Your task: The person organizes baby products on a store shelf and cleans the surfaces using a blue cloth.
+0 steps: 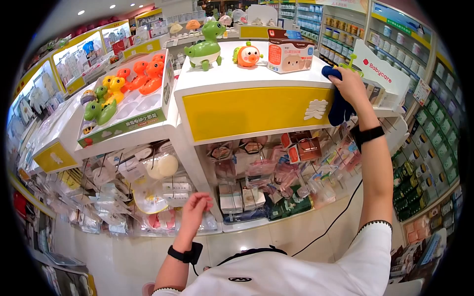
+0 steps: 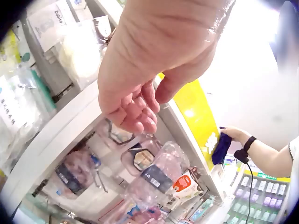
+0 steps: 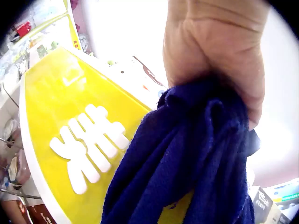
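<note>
A dark blue cloth point(image 3: 196, 158) is being clutched in the right hand point(image 1: 349, 84). The fingers are being curled round its bunched upper part, and the rest is being left to hang down loose. The cloth is being held at the right end of a display stand, where the white top point(image 1: 232, 74) is meeting the yellow front panel point(image 1: 247, 111). Its lower folds are being draped over that panel, just right of the raised white character point(image 1: 316, 109). A black band point(image 1: 370, 134) is being worn on that wrist.

The left hand point(image 2: 135, 88) is being held low and well apart from the cloth. Nothing is being gripped in it, and its fingers are being let hang loosely curled. It is being held in front of the hanging packets point(image 1: 256, 172) that are being racked under the white top.

On the white top, left of the cloth, three things are being displayed in a row. Nearest is a pink-and-white box point(image 1: 290, 55), then a round orange toy point(image 1: 248, 55), then a green dinosaur toy point(image 1: 207, 47). A white Babycare sign point(image 1: 380, 71) is being shown just behind the right hand. Further left, orange, yellow and green toys are being offered in a tilted white tray point(image 1: 143, 106).
</note>
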`<control>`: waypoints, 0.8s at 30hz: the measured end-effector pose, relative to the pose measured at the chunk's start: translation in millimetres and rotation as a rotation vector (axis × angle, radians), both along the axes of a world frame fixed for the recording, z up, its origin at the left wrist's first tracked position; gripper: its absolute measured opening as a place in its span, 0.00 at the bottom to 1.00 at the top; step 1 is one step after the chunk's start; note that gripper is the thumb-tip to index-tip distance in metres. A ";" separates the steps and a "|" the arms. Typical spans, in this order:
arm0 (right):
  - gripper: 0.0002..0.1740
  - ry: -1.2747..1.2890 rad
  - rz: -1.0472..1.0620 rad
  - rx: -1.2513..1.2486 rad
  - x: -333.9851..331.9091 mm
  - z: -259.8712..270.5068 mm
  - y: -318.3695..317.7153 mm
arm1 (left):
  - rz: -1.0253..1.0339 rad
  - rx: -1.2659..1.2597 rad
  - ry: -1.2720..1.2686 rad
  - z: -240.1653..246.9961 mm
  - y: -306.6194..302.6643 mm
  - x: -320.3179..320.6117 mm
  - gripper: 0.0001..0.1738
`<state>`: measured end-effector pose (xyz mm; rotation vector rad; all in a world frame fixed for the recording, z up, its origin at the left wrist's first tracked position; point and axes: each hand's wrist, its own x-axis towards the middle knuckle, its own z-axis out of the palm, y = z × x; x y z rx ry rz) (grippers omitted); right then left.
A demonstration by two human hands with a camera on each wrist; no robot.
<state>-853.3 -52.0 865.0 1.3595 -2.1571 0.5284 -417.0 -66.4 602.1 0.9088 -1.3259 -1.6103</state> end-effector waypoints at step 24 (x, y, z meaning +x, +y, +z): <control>0.20 -1.119 0.310 -0.650 -32.7 -28.1 244.5 | 0.237 -0.689 -0.140 126.0 -76.6 23.1 0.10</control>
